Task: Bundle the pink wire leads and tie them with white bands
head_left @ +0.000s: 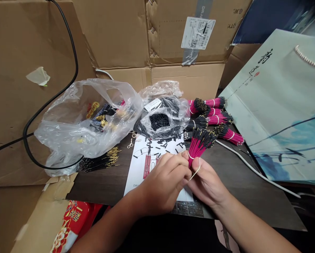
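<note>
My right hand (206,184) grips a bundle of magenta wires with black-and-gold tips (198,147), held upright near its lower end. My left hand (165,181) meets it at the bundle, its fingertips pinching a pale elastic band (194,171) looped around the wires. Part of the band hangs loose below the bundle. Beyond my hands lie several banded magenta wire bundles (212,116), and a loose heap of black-sleeved, gold-tipped pins (100,161) sits at the table's left. Both are out of reach of my fingers.
Plastic bags hold black pieces (159,121) and gold-tipped parts (75,123). A white printed sheet (138,168) with loose black pieces lies under my hands. A white cable (254,168) crosses the dark table (252,200). Cardboard boxes and a paper bag (278,105) border it.
</note>
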Demonstrator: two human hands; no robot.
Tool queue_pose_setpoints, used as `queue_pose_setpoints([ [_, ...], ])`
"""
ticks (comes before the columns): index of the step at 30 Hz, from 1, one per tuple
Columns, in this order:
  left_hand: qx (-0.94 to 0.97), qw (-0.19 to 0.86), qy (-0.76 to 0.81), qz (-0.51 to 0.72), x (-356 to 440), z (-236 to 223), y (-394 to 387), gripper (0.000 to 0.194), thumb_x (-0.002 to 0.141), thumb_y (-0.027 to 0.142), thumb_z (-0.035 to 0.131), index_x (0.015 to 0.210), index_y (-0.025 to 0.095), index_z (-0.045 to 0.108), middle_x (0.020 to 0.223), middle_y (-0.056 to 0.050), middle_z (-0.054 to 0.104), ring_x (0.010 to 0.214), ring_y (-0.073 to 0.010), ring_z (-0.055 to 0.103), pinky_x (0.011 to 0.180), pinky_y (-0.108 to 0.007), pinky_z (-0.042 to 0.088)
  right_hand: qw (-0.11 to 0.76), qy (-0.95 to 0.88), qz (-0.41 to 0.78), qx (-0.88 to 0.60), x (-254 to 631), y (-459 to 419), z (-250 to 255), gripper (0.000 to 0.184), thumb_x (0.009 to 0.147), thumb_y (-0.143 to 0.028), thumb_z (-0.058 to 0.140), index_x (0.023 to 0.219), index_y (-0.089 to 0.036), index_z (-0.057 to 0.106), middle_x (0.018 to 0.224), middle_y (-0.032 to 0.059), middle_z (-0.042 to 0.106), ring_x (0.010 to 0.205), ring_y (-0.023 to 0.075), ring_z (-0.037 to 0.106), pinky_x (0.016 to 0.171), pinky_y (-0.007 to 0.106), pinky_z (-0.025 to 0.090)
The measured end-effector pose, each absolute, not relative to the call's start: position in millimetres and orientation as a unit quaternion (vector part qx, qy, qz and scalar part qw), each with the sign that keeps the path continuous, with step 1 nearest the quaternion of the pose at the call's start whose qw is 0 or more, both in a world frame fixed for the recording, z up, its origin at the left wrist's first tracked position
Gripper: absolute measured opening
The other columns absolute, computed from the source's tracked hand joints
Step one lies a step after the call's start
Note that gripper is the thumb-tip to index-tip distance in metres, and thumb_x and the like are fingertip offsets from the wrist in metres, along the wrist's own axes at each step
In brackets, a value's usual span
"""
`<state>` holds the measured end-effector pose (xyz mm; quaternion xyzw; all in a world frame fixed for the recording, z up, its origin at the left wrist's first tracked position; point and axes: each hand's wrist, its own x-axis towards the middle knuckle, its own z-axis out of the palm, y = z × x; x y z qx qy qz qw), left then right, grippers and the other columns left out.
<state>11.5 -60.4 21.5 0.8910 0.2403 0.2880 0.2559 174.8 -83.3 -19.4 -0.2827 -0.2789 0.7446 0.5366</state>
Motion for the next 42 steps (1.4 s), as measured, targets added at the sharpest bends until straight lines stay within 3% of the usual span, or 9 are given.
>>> queue_pose_setpoints([
  [2,0.891,0.293,0.212,0.275,8,23,-60,0.011,0.096,0.012,0.044,0.098,0.021,0.050,0.110,-0.007,0.065,0.099,-0.0198,0.053,0.090,-0.036,0.041,0.539,-0.282,0.741,-0.283,175,-83,-17,0.031,0.089,-0.053,0.062,0.089,-0.023,0.054,0.082,0.0008,0.042,0.073,0.0155,0.043,0.071,0.030,0.047],
  [5,0.896,0.284,0.217,0.265,4,22,-61,0.010,0.096,0.014,0.043,0.094,0.021,0.049,0.095,-0.005,0.066,0.090,-0.0194,0.054,0.083,-0.036,0.040,0.538,-0.297,0.735,-0.287,177,-82,-15,0.034,0.085,-0.056,0.065,0.085,-0.024,0.051,0.081,0.0009,0.038,0.071,0.0162,0.038,0.066,0.029,0.043],
  [11,0.895,0.193,0.269,0.300,-6,26,-58,0.001,0.091,0.019,0.053,0.091,0.020,0.053,0.076,-0.002,0.058,0.073,-0.0186,0.046,0.072,-0.037,0.033,0.491,-0.319,0.766,-0.267,177,-83,-14,0.036,0.086,-0.056,0.064,0.084,-0.023,0.052,0.080,0.0009,0.040,0.074,0.0166,0.039,0.072,0.030,0.041],
  [15,0.913,0.085,0.292,0.273,-12,37,-46,0.009,0.089,0.023,0.060,0.083,0.020,0.055,0.069,0.000,0.058,0.068,-0.0175,0.044,0.070,-0.037,0.030,0.473,-0.338,0.766,-0.275,176,-84,-20,0.031,0.090,-0.049,0.064,0.085,-0.020,0.054,0.081,0.0006,0.044,0.077,0.0149,0.043,0.074,0.029,0.040],
  [19,0.894,0.095,0.321,0.298,-9,35,-39,0.014,0.094,0.023,0.058,0.080,0.019,0.057,0.063,0.004,0.058,0.057,-0.0121,0.043,0.071,-0.036,0.033,0.440,-0.385,0.752,-0.304,176,-84,-29,0.029,0.095,-0.047,0.057,0.091,-0.019,0.056,0.081,0.0003,0.047,0.075,0.0135,0.045,0.071,0.028,0.038],
  [29,0.822,0.035,0.404,0.401,37,6,-65,0.007,0.093,0.020,0.062,0.086,0.019,0.062,0.067,0.002,0.067,0.057,-0.0132,0.052,0.065,-0.034,0.029,0.440,-0.494,0.607,-0.441,162,-82,-26,0.023,0.092,-0.039,0.060,0.078,-0.022,0.051,0.073,-0.0014,0.049,0.081,0.0173,0.051,0.081,0.034,0.044],
  [34,0.800,-0.033,0.414,0.433,31,-1,-63,0.006,0.087,0.019,0.071,0.087,0.020,0.065,0.065,0.003,0.068,0.057,-0.0130,0.054,0.065,-0.035,0.030,0.427,-0.487,0.603,-0.466,169,-85,-32,0.026,0.095,-0.046,0.057,0.091,-0.020,0.055,0.080,-0.0004,0.053,0.081,0.0156,0.049,0.076,0.031,0.041],
  [38,0.787,0.011,0.418,0.454,19,-8,-63,0.010,0.084,0.015,0.074,0.086,0.021,0.066,0.072,0.004,0.070,0.063,-0.0120,0.059,0.070,-0.033,0.036,0.416,-0.417,0.716,-0.374,172,-85,-32,0.032,0.096,-0.050,0.055,0.089,-0.019,0.051,0.074,-0.0036,0.044,0.067,0.0104,0.040,0.066,0.027,0.036],
  [42,0.680,0.185,0.490,0.514,14,-16,-66,0.015,0.084,0.025,0.073,0.090,0.020,0.060,0.093,-0.004,0.066,0.081,-0.0161,0.062,0.072,-0.030,0.046,0.413,-0.405,0.745,-0.332,169,-86,-28,0.032,0.098,-0.048,0.052,0.086,-0.018,0.050,0.075,-0.0033,0.045,0.067,0.0090,0.041,0.066,0.026,0.035],
])
